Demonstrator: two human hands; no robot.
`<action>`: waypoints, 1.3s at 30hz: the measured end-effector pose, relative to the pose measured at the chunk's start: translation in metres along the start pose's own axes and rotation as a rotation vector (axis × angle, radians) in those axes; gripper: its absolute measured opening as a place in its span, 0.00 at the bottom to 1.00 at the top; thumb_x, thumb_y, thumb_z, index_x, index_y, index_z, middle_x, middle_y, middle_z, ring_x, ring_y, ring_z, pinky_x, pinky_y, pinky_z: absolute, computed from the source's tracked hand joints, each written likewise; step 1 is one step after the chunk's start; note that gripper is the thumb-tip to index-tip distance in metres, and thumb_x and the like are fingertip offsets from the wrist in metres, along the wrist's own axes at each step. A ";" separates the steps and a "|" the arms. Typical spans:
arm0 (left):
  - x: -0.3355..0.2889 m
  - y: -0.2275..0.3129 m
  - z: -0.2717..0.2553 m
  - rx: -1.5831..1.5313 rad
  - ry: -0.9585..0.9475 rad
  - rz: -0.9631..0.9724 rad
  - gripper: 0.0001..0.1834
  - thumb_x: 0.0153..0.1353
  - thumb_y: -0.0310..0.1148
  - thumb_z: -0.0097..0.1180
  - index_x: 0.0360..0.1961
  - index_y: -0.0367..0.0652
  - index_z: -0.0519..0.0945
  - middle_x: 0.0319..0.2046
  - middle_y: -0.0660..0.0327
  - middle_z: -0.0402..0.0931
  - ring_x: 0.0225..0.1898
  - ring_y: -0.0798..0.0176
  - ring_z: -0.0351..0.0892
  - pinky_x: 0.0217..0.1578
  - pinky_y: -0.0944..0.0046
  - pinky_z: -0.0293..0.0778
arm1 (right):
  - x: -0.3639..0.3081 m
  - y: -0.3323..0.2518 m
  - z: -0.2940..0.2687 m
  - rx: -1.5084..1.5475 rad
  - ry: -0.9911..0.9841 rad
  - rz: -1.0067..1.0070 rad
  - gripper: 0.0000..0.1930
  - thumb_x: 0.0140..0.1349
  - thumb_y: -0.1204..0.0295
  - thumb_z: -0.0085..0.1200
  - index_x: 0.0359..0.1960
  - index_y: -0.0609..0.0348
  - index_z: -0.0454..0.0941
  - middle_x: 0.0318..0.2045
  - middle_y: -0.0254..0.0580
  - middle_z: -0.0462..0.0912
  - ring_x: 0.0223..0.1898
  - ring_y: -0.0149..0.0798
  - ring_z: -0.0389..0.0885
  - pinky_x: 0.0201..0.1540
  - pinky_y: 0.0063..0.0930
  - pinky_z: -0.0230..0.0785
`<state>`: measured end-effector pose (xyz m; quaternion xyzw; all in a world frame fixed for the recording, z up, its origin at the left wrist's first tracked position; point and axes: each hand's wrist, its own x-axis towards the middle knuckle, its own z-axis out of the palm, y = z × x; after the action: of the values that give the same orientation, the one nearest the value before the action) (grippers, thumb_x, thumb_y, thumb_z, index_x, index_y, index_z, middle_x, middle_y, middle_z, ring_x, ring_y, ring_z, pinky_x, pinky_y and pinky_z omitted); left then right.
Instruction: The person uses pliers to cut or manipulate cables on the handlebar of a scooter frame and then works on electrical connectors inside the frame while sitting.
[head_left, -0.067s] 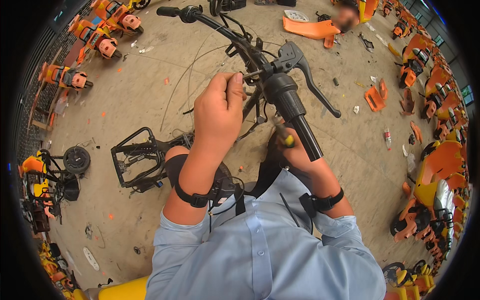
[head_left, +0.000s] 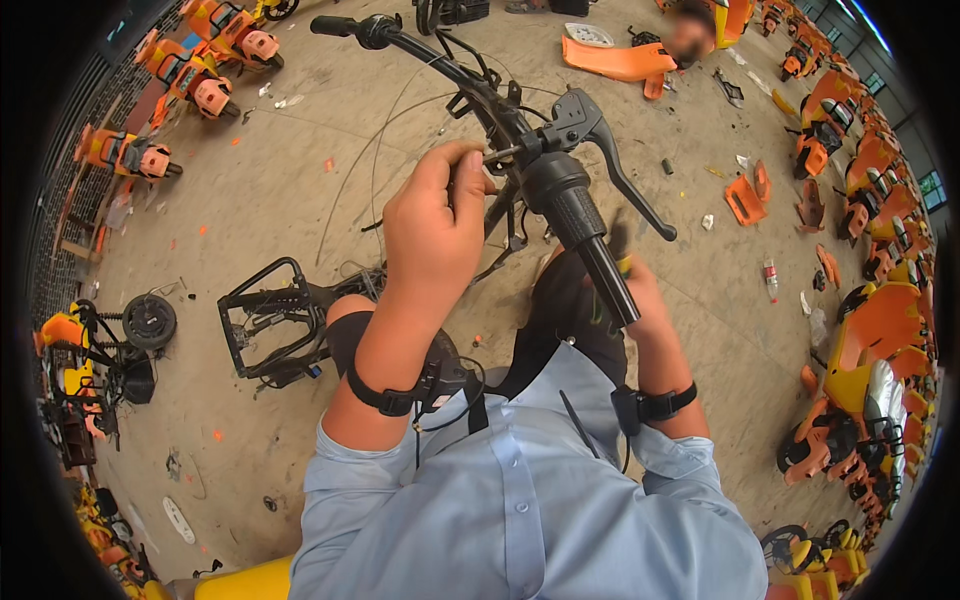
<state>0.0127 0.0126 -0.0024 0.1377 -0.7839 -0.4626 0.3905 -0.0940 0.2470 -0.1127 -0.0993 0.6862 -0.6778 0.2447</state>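
Observation:
My left hand [head_left: 437,205] is closed in a pinch, thumb against fingers, on a thin metal rod [head_left: 505,153] beside the handlebar clamp; the rod's kind is unclear. In front of me stands a black scooter handlebar [head_left: 470,80]. Its right end carries a ribbed twist grip [head_left: 575,212] and a black brake lever [head_left: 625,180]. Below and right of that grip, my right hand [head_left: 648,300] is wrapped round a blurred dark-and-yellow tool [head_left: 620,240]. The grip's end partly hides this hand, and the tool's kind cannot be made out.
A bare black frame [head_left: 265,315] lies left of my legs. Orange body panels [head_left: 615,58] and broken orange pieces [head_left: 745,200] litter the concrete floor. Scooters [head_left: 860,340] line the right side. A person [head_left: 690,35] is at the far back. A loose wheel [head_left: 150,322] is at left.
My right hand has moved right and slightly down with its tool, from beneath the grip to its outer side. The left hand stays at the rod.

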 end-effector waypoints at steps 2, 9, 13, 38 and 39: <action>0.003 -0.005 0.002 0.007 0.040 0.096 0.10 0.70 0.32 0.55 0.44 0.36 0.81 0.27 0.58 0.82 0.27 0.66 0.80 0.30 0.67 0.74 | 0.020 -0.011 -0.013 0.154 0.020 -0.080 0.13 0.60 0.69 0.58 0.44 0.61 0.79 0.32 0.38 0.83 0.29 0.30 0.80 0.29 0.21 0.69; 0.008 -0.004 -0.002 0.376 0.007 0.430 0.12 0.58 0.28 0.65 0.43 0.41 0.82 0.26 0.58 0.77 0.29 0.55 0.79 0.29 0.61 0.74 | 0.073 -0.135 0.014 -0.024 -0.132 -0.236 0.24 0.63 0.49 0.61 0.40 0.62 0.80 0.29 0.32 0.80 0.27 0.23 0.72 0.28 0.19 0.60; 0.019 -0.002 -0.004 0.494 0.079 0.647 0.08 0.59 0.27 0.65 0.40 0.38 0.82 0.28 0.57 0.79 0.27 0.55 0.79 0.28 0.63 0.73 | 0.075 -0.150 0.039 -0.175 -0.190 -0.214 0.23 0.61 0.50 0.64 0.37 0.61 0.81 0.26 0.31 0.79 0.25 0.22 0.69 0.28 0.19 0.58; 0.052 0.015 -0.034 -0.496 -0.679 -0.750 0.16 0.72 0.39 0.52 0.35 0.35 0.78 0.13 0.72 0.60 0.11 0.79 0.52 0.12 0.74 0.48 | 0.059 -0.163 0.044 -0.160 -0.192 -0.168 0.16 0.61 0.55 0.64 0.30 0.56 0.80 0.22 0.32 0.81 0.20 0.22 0.67 0.23 0.19 0.54; 0.057 0.009 -0.037 -0.566 -0.711 -0.810 0.16 0.72 0.39 0.51 0.37 0.35 0.77 0.13 0.72 0.60 0.10 0.78 0.51 0.11 0.74 0.47 | 0.059 -0.164 0.046 -0.151 -0.200 -0.169 0.17 0.61 0.55 0.65 0.30 0.56 0.80 0.22 0.33 0.81 0.20 0.22 0.67 0.23 0.19 0.54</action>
<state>0.0045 -0.0385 0.0421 0.1530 -0.5980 -0.7825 -0.0809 -0.1553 0.1690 0.0380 -0.2417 0.6965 -0.6293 0.2459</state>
